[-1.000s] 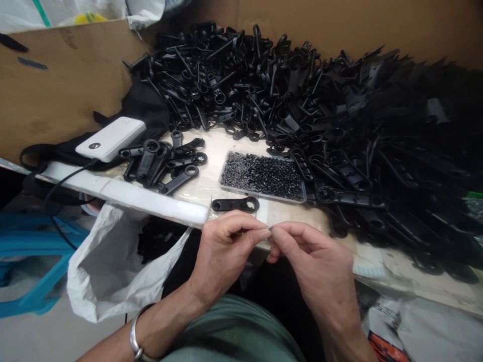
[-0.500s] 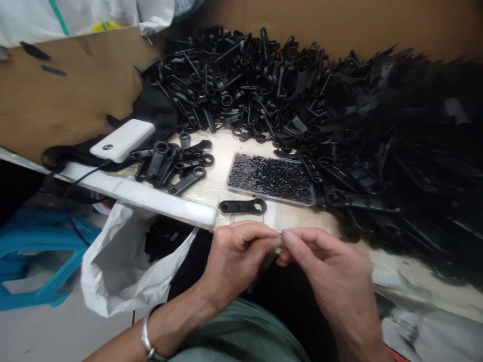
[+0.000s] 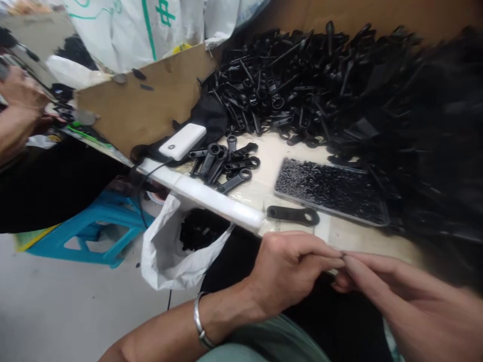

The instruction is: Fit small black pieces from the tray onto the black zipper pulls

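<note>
Pinching thumb and forefinger of the left hand (image 3: 289, 269) together, tip to tip with those of the right hand (image 3: 411, 296), likewise closed, on a tiny dark piece (image 3: 342, 255) at the meeting point, by the near edge of the table (image 3: 267, 153). Covered almost wholly by fingertips, so impossible to make out in shape. Cut off by the right edge past the right hand, and blurred there. Lying just beyond the left hand, to be seen: a black arm-shaped part (image 3: 292, 215); behind and rightward of it, a shallow tray (image 3: 330, 209) of small black bits (image 3: 320, 181). Farther left, loosely piled: similar parts (image 3: 211, 161) beside a white box (image 3: 183, 142). Backed by a big black heap (image 3: 260, 85), too dark at right to separate, and by cardboard (image 3: 151, 115). Below the table edge: a white sack (image 3: 158, 261) with dark contents, then a blue stool (image 3: 101, 229) on grey floor (image 3: 68, 301). At far left, partly cropped: another person's hand (image 3: 22, 90).
</note>
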A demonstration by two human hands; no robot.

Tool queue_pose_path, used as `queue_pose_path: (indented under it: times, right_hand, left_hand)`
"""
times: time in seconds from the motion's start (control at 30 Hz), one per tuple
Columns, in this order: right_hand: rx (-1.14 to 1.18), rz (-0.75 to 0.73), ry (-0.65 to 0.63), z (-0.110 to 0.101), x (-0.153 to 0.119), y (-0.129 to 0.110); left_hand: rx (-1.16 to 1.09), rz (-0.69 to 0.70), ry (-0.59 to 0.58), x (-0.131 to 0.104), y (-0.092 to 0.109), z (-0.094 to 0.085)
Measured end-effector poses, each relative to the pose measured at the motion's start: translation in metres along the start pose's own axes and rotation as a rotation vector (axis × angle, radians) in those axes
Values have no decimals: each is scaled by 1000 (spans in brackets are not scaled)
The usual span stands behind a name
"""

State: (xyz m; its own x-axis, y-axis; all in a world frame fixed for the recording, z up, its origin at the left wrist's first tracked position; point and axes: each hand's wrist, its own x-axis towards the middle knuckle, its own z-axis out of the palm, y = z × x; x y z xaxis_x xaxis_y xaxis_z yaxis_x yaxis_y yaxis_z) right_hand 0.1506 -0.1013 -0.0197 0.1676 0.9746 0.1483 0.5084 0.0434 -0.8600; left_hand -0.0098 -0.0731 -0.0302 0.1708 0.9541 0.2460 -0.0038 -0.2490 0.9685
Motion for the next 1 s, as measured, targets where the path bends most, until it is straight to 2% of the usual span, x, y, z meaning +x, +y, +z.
queue_pose_path:
  times: [0.17, 0.3, 0.5, 0.7, 0.87, 0.93, 1.0]
  right_hand:
    - [54, 19, -97, 10, 4, -11]
    - [83, 44, -139, 13, 4, -15]
    - [121, 48, -71, 16, 1, -13]
    - [128, 54, -32, 18, 1, -10]
    - [106, 59, -18, 18, 1, -11]
    - [94, 69, -24, 18, 2, -12]
    - [65, 74, -16, 16, 2, -11]
  left_hand:
    - [-83, -97, 8, -2, -2, -3]
    - [-178, -238, 9, -2, 0, -3]
    - [-337, -413, 18, 0, 5, 0]
    - [-339, -470, 31, 0, 3, 2]
    - [-241, -431, 31, -1, 3, 3]
    - [-97, -322, 17, -3, 3, 1]
    - [132, -99, 39, -4, 3, -6]
